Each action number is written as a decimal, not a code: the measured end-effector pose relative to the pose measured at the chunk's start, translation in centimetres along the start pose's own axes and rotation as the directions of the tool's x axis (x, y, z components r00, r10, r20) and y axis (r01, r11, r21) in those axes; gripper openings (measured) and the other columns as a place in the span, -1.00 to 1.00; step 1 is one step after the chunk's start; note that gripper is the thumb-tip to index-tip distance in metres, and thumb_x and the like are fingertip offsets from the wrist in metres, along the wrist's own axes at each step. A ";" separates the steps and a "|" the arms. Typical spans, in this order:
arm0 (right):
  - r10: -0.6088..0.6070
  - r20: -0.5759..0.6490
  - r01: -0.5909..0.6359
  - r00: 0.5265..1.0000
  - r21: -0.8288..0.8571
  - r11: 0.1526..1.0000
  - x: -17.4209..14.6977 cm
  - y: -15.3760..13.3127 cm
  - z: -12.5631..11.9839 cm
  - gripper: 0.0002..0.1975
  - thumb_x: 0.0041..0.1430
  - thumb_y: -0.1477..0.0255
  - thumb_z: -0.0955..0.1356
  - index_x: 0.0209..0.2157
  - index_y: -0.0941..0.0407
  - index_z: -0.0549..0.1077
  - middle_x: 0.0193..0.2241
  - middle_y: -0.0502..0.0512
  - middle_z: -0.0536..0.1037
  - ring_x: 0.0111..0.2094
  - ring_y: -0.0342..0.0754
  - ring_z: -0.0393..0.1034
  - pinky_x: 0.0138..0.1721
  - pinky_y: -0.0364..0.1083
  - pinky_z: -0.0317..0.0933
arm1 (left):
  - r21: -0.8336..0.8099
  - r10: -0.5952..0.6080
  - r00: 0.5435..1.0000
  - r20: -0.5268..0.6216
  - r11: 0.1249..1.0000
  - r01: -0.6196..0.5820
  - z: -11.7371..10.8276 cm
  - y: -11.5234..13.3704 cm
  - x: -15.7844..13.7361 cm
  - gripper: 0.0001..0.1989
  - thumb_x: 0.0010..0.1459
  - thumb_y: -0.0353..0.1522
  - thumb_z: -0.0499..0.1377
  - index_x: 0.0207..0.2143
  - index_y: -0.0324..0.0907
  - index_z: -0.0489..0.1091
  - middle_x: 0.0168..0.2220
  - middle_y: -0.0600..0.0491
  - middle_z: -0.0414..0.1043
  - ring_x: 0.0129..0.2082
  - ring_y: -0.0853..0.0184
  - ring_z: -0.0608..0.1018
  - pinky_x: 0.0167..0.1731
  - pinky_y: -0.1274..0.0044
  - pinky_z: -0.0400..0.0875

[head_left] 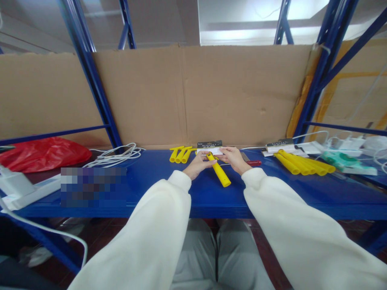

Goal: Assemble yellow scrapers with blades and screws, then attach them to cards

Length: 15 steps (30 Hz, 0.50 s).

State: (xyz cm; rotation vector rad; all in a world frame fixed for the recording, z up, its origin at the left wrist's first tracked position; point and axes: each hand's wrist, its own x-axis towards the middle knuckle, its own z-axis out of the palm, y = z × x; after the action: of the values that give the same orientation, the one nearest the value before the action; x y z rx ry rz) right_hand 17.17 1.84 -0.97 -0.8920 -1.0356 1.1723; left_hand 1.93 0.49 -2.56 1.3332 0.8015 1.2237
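Note:
A yellow plastic handle (221,176) with a hollow round end points toward me, its far end between my hands. My left hand (199,164) is closed on that far end, thumb along its side. My right hand (234,158) is closed in a pinch just right of the handle's head; what its fingertips hold is too small to make out. Right behind my fingers lies a white packet with a black printed header (209,145). Beside my right wrist is a tool with a red handle (254,163), partly hidden by that hand.
Three yellow handles (181,155) lie at the back left of my hands. Several more (302,163) lie at the right, near another black-topped packet (279,143). Coiled white cable (121,155), a red bag (48,153) and a power strip (33,193) occupy the left. Cardboard (226,92) backs the blue table (157,189).

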 end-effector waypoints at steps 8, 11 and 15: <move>-0.052 -0.031 0.052 0.998 -0.009 0.999 0.3 0.3 -0.2 -0.74 0.09 0.64 0.36 -0.61 0.15 0.31 -0.60 -0.02 0.54 -0.58 -0.21 0.49 -0.47 -0.28 0.37 | 0.020 -0.039 0.999 -0.008 0.999 0.039 0.4 0.7 -0.4 -0.53 -0.03 -0.64 0.29 -0.14 -0.17 0.19 -0.35 0.14 0.41 -0.55 0.48 0.54 -0.37 0.47 0.55; -0.080 -0.065 0.078 0.995 -0.026 0.997 0.4 0.3 -0.3 -0.69 0.07 0.62 0.37 -0.63 0.13 0.22 -0.63 -0.04 0.51 -0.60 -0.20 0.48 -0.57 -0.30 0.31 | 0.040 -0.037 0.999 0.023 0.999 0.036 0.3 0.8 -0.5 -0.51 -0.03 -0.63 0.28 -0.09 -0.17 0.20 -0.24 0.07 0.43 -0.54 0.48 0.54 -0.36 0.46 0.56; -0.097 -0.081 0.091 0.992 -0.069 0.993 0.4 0.4 -0.4 -0.69 0.06 0.59 0.38 -0.61 0.11 0.19 -0.64 -0.06 0.48 -0.62 -0.19 0.46 -0.66 -0.32 0.20 | 0.067 -0.043 0.998 0.051 0.997 0.039 0.2 0.7 -0.5 -0.40 -0.02 -0.61 0.27 0.05 -0.15 0.17 -0.09 -0.05 0.43 -0.53 0.46 0.54 -0.38 0.45 0.56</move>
State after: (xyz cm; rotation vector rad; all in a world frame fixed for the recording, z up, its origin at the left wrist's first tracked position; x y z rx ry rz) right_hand 17.48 2.32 -1.37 -0.9257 -1.0412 1.0189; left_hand 1.89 -0.20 -1.96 1.3897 0.8342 1.1345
